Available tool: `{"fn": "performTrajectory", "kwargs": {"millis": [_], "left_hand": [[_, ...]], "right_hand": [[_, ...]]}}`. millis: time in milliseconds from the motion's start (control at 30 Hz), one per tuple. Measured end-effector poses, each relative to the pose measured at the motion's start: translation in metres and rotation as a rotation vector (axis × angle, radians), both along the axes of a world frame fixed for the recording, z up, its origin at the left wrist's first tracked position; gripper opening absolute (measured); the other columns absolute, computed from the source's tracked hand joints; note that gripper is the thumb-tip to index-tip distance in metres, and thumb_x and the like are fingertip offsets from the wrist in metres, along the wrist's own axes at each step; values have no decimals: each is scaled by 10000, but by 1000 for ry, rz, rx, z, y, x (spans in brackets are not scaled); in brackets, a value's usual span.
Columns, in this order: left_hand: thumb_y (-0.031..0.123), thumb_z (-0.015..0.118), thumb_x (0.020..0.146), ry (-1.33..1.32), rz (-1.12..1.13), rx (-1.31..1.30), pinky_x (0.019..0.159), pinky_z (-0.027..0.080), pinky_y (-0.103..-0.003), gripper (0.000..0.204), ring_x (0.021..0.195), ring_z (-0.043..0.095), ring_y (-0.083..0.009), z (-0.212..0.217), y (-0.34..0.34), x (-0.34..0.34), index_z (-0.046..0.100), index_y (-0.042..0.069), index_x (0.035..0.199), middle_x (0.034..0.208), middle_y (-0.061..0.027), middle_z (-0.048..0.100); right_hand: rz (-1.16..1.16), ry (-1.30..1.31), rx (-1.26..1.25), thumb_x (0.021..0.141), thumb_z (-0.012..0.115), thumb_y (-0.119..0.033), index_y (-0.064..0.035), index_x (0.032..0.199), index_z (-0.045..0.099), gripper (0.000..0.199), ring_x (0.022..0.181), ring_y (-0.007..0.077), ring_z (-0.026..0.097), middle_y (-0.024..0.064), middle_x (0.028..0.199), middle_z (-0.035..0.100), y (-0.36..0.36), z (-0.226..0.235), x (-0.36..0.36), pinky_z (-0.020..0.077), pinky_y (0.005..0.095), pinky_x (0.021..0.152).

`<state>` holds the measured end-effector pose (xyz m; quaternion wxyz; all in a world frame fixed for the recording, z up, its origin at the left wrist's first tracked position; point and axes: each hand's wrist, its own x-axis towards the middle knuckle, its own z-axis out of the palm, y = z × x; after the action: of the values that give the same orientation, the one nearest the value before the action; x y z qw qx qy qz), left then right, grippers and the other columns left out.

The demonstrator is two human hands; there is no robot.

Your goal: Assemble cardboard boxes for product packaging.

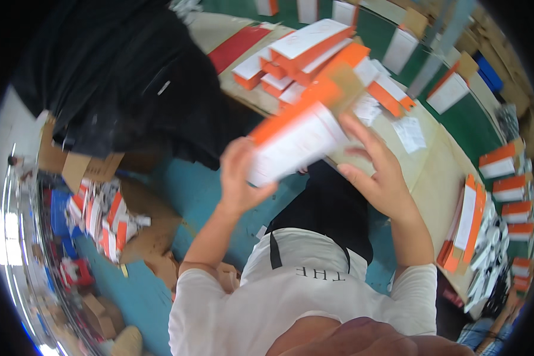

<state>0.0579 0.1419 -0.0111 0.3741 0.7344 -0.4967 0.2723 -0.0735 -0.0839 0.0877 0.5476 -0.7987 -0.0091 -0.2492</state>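
Observation:
An orange and white carton [296, 145] is held tilted in front of me, over the table's near edge, and is blurred by motion. Its brown inner flap stands open at the right end. My left hand [240, 175] grips the carton's left end, thumb along the lower side. Beside the open end is my right hand [374, 163], fingers spread and thumb apart; whether a fingertip touches the flap I cannot make out. Behind the carton, more orange and white cartons [311, 40] lie piled on the table [424, 184].
Paper slips [409, 134] lie right of the pile. Upright cartons [401, 48] line a green belt [378, 29] along the far and right sides. Black cloth [130, 77] covers the left. A cardboard box [145, 213] of scraps stands on the floor. Another person's arm [504, 320] shows lower right.

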Motion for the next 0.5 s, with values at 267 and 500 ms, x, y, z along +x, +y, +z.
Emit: {"fn": "performTrajectory", "kwargs": {"millis": [267,500], "left_hand": [[324,785,647,121,627,-159,905,376,-427,771,1088,438,-373,28,-81,208,423,-79,1196,1140,-256,465],[424,669,733,275,640,129,900,410,-425,659,1035,531,-387,-14,-77,322,526,-80,1132,1092,-277,557]], "right_hand": [[-769,256,-466,831,568,-166,-64,1204,502,392,1188,307,437,119,1289,471,-194,-110,-68,338,386,988],[-1445,1100,-902,836,551,-267,-75,1293,402,517,1239,364,356,131,1355,387,-211,-117,-205,297,490,993]]}}
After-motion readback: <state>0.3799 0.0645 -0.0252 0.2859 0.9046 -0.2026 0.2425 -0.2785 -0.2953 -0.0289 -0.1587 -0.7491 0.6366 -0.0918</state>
